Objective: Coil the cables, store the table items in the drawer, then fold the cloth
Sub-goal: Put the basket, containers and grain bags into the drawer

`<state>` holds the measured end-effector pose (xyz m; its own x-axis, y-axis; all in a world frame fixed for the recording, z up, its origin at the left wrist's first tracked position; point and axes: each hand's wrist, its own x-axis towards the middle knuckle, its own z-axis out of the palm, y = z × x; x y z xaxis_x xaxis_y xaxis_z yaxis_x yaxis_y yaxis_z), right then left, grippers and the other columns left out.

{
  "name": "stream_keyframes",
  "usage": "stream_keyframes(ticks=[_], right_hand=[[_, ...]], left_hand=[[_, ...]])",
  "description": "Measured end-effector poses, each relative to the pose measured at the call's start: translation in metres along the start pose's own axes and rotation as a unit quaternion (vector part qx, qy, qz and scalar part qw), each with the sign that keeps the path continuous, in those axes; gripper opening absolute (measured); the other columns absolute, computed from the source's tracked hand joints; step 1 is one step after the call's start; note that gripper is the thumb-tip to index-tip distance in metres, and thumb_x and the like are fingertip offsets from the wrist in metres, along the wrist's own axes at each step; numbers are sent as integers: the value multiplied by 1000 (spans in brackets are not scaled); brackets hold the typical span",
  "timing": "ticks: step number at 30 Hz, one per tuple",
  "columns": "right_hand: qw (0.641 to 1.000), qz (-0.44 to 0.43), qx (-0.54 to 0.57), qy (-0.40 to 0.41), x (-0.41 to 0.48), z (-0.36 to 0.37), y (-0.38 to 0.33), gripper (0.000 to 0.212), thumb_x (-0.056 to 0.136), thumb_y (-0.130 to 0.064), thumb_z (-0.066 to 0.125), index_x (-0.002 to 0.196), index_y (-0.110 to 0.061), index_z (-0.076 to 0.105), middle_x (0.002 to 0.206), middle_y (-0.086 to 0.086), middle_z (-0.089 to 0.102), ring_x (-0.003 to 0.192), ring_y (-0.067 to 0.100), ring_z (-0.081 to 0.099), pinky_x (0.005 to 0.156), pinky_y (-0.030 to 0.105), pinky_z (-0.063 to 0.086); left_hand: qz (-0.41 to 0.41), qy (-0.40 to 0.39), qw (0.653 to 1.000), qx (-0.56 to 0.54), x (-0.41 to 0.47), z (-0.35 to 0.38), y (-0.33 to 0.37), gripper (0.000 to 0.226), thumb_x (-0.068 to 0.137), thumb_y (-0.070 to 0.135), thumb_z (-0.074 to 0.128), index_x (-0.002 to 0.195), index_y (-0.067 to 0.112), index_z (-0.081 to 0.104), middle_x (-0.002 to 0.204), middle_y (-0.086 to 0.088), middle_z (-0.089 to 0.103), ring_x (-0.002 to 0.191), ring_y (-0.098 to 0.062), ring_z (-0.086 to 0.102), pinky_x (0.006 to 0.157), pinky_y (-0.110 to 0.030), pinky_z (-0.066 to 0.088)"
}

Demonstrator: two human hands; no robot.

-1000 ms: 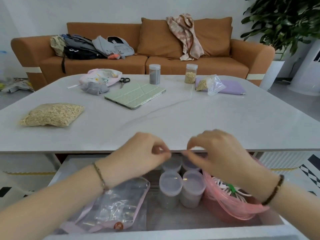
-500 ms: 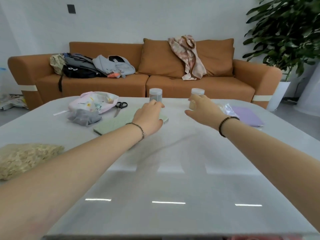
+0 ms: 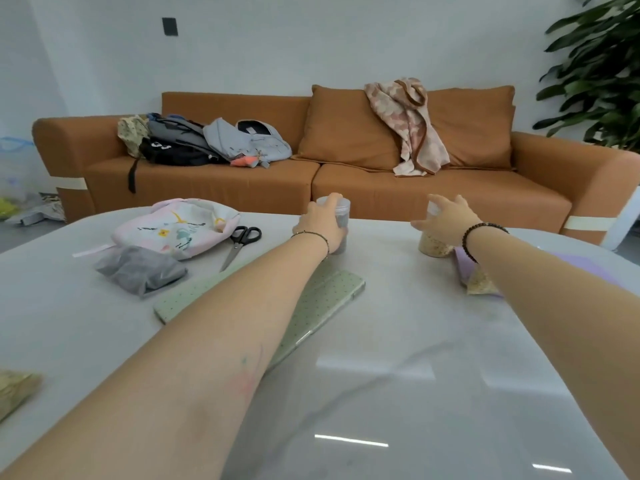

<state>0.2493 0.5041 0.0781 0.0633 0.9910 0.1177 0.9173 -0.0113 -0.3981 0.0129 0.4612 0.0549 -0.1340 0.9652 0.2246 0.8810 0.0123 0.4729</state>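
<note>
Grey jar (image 3: 343, 212) sits within the left hand's (image 3: 320, 225) curled fingers (image 3: 331, 199).

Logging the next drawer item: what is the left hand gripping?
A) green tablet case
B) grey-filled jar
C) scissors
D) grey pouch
B: the left hand curls its fingers round the grey-filled jar; the scissors lie apart, untouched.

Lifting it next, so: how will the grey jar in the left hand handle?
The grey jar looks like rigid clear plastic, so it should keep its shape under the left hand. Dark fill shows nearly up to the lid, so it is probably heavyish for its size. The smooth walls may slip.
</note>
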Motion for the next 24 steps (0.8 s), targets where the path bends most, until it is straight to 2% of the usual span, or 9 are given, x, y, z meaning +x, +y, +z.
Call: stream_keyframes(ticks=[2,5,8,11,14,15,19,21,24], right_hand=[[999,-17,16,24,4,7,3,63,95,-45,58,151,-30,33,150,16,25,117,47,51,100,49,47],[997,-49,-28,53,-2,5,-2,50,98,-40,53,145,-30,40,138,16,35,108,46,55,86,40,45],[996,-76,-50,12,-18,-7,-13,51,92,-44,59,141,-35,46,135,12,41,102,40,61,88,40,52],[994,-96,-9,-42,-47,-22,-23,51,87,-42,68,135,-35,54,127,4,54,87,28,70,82,41,61],[989,-112,13,-93,-93,-38,-31,54,86,-39,72,137,-32,55,123,1,55,76,23,72,72,33,62],[987,-115,17,-109,-110,-44,-34,54,85,-37,74,136,-32,55,121,2,55,75,22,71,67,29,61],[983,-121,35,-135,-185,-65,-39,49,81,-40,78,125,-32,58,112,0,55,71,19,71,50,19,51],[983,-133,66,-111,-226,-77,-39,44,81,-40,78,121,-32,59,102,0,58,70,19,70,52,22,55],[980,-165,87,-66,-290,-94,-43,41,79,-39,78,116,-34,61,96,4,64,78,27,71,69,38,63]], left_hand=[[11,31,994,-107,1,1,-2,46,96,34,63,136,29,40,126,-12,44,107,-34,56,90,-40,48],[-1,41,985,-165,-2,-6,-3,43,93,35,67,127,27,41,119,-6,42,100,-30,55,79,-34,42],[-19,13,991,-133,-11,-15,-4,66,82,40,74,135,21,39,120,-2,46,100,-24,54,74,-31,42],[-12,-24,996,-79,-27,-28,0,67,76,46,75,127,10,51,115,-4,57,96,-21,59,63,-30,45],[37,-47,997,-52,-64,-49,6,56,77,40,80,118,16,51,114,-4,55,101,-24,59,79,-37,55],[53,-42,996,-52,-78,-57,9,55,76,39,82,117,18,51,113,-4,55,101,-24,59,79,-36,54],[84,27,991,-96,-147,-94,26,59,71,43,84,118,20,56,108,2,57,93,-15,57,60,-21,41],[98,33,989,-107,-185,-114,31,62,67,45,86,117,21,58,108,5,60,94,-12,58,63,-19,42],[122,7,986,-114,-250,-141,29,62,64,47,89,114,24,61,105,10,63,91,-3,59,65,-17,42]])
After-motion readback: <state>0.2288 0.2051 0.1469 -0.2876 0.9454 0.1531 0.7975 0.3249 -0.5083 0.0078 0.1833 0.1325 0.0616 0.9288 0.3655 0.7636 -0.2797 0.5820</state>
